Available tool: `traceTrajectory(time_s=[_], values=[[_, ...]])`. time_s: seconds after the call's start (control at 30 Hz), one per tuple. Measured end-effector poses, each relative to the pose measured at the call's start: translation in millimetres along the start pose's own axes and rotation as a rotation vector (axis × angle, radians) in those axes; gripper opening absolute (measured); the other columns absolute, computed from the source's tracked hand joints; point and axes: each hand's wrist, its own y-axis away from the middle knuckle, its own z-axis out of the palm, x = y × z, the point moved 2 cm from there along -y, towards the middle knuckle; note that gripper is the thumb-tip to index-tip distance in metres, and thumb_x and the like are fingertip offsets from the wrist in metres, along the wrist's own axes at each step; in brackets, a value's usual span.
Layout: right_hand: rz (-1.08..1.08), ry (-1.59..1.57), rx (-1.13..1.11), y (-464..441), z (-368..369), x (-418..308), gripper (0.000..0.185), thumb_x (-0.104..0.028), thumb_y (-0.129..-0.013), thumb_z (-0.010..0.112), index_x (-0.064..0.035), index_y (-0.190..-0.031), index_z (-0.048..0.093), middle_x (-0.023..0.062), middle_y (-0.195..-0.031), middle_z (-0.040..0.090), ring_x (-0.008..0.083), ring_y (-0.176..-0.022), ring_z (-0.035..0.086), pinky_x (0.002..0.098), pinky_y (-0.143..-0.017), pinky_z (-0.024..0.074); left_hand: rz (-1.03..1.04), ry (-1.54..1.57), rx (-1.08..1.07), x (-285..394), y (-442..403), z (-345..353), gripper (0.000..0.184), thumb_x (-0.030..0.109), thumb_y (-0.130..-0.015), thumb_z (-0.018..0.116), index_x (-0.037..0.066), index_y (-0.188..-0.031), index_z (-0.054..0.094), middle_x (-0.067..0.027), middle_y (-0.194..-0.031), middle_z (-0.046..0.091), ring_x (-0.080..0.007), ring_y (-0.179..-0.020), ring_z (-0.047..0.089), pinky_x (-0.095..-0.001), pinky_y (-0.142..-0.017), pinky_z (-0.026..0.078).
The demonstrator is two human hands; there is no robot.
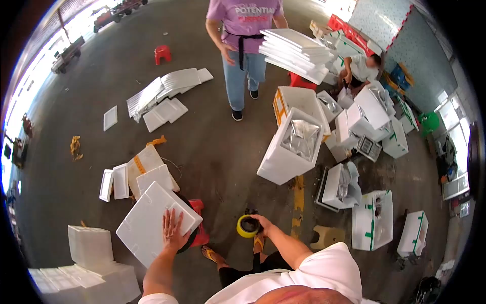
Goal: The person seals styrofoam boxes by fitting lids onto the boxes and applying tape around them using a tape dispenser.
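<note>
My left hand (173, 229) lies flat, fingers spread, on top of a white foam box (147, 223). Under that box part of a dark round rim and a red stool (199, 223) show. In my right hand (262, 223) is a roll of yellow tape (241, 228), gripped by its edge and held out in front of my legs. Behind the box lean more white foam pieces and a foam panel with an orange tape strip (143, 164).
A person in a purple shirt (248, 25) stands ahead beside stacked foam lids (296, 50). Foam boxes with silver lining (296, 144) crowd the right, where another person (362, 71) sits. Lids (167, 91) lie on the floor at left; white boxes (91, 248) stand lower left.
</note>
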Motion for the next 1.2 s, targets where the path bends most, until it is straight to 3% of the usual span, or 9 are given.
traceTrajectory(time_s=[0.3, 0.37, 0.43, 0.47, 0.63, 0.7, 0.83, 1.07, 1.2], values=[[-0.150, 0.246, -0.065, 19, 42, -42, 0.029, -0.025, -0.095, 0.057, -0.0011, -0.111, 0.062, 0.0070, -0.106, 0.066, 0.0170, -0.089, 0.065, 0.0339, -0.077, 0.0563, -0.059, 0.006, 0.040, 7, -4, 1, 0.086, 0.033, -0.072, 0.076, 0.016, -0.147, 0.037, -0.0184, -0.156, 0.022, -0.0426, -0.145, 0.015, -0.0537, -0.117, 0.014], [-0.193, 0.378, -0.123, -8, 51, -51, 0.055, -0.034, -0.090, 0.066, -0.0038, -0.133, 0.049, 0.0137, -0.129, 0.054, 0.0239, -0.117, 0.055, 0.0395, -0.096, 0.0478, -0.084, 0.006, 0.071, 7, -9, 1, 0.085, 0.032, -0.073, 0.075, 0.016, -0.147, 0.037, -0.0183, -0.156, 0.022, -0.0423, -0.145, 0.014, -0.0537, -0.117, 0.014], [-0.198, 0.277, -0.242, 15, 91, -61, 0.054, -0.031, -0.090, 0.065, -0.0033, -0.133, 0.048, 0.0123, -0.124, 0.057, 0.0226, -0.115, 0.055, 0.0399, -0.096, 0.0474, -0.103, 0.011, 0.086, 7, -10, 5, 0.086, 0.032, -0.071, 0.076, 0.016, -0.147, 0.039, -0.0179, -0.155, 0.024, -0.0420, -0.145, 0.015, -0.0533, -0.118, 0.014], [-0.258, 0.234, -0.225, 37, 117, -64, 0.031, -0.022, -0.094, 0.059, -0.0011, -0.117, 0.057, 0.0078, -0.105, 0.066, 0.0181, -0.092, 0.065, 0.0343, -0.081, 0.0562, -0.113, 0.009, 0.085, 7, -11, 6, 0.086, 0.032, -0.071, 0.075, 0.016, -0.147, 0.038, -0.0180, -0.156, 0.024, -0.0422, -0.144, 0.016, -0.0534, -0.117, 0.014], [-0.211, 0.175, -0.167, -22, 71, -38, 0.035, -0.019, -0.092, 0.061, -0.0015, -0.121, 0.055, 0.0097, -0.110, 0.065, 0.0201, -0.099, 0.064, 0.0360, -0.084, 0.0552, -0.102, 0.006, 0.104, -2, -12, 18, 0.087, 0.033, -0.072, 0.076, 0.016, -0.147, 0.037, -0.0179, -0.156, 0.024, -0.0431, -0.143, 0.019, -0.0533, -0.117, 0.016], [-0.261, 0.338, -0.034, 20, 71, -32, 0.052, -0.033, -0.093, 0.060, -0.0014, -0.133, 0.053, 0.0141, -0.130, 0.057, 0.0241, -0.117, 0.055, 0.0393, -0.099, 0.0443, -0.102, 0.020, 0.109, -1, -13, 18, 0.086, 0.034, -0.073, 0.075, 0.016, -0.148, 0.036, -0.0185, -0.156, 0.024, -0.0435, -0.143, 0.019, -0.0530, -0.117, 0.016], [-0.152, 0.164, 0.077, -11, 19, -13, 0.073, -0.036, -0.088, 0.067, -0.0020, -0.145, 0.038, 0.0158, -0.139, 0.049, 0.0271, -0.124, 0.051, 0.0386, -0.100, 0.0433, -0.109, -0.002, 0.098, -2, -17, 16, 0.084, 0.034, -0.075, 0.073, 0.017, -0.148, 0.036, -0.0173, -0.155, 0.025, -0.0430, -0.143, 0.020, -0.0540, -0.116, 0.018], [-0.411, 0.375, -0.134, -29, 104, -53, 0.060, -0.026, -0.086, 0.068, 0.0003, -0.136, 0.048, 0.0131, -0.124, 0.060, 0.0239, -0.112, 0.058, 0.0375, -0.098, 0.0444, -0.070, -0.010, 0.144, -11, -17, 30, 0.080, 0.037, -0.076, 0.073, 0.017, -0.146, 0.040, -0.0191, -0.154, 0.027, -0.0451, -0.141, 0.024, -0.0549, -0.115, 0.021], [-0.461, 0.479, -0.177, -33, 146, -61, 0.049, -0.016, -0.086, 0.069, -0.0045, -0.131, 0.054, 0.0096, -0.108, 0.066, 0.0179, -0.098, 0.064, 0.0316, -0.083, 0.0529, -0.114, -0.054, 0.062, -7, -19, 22, 0.077, 0.038, -0.079, 0.071, 0.019, -0.147, 0.039, -0.0196, -0.154, 0.026, -0.0450, -0.142, 0.021, -0.0538, -0.116, 0.019]])
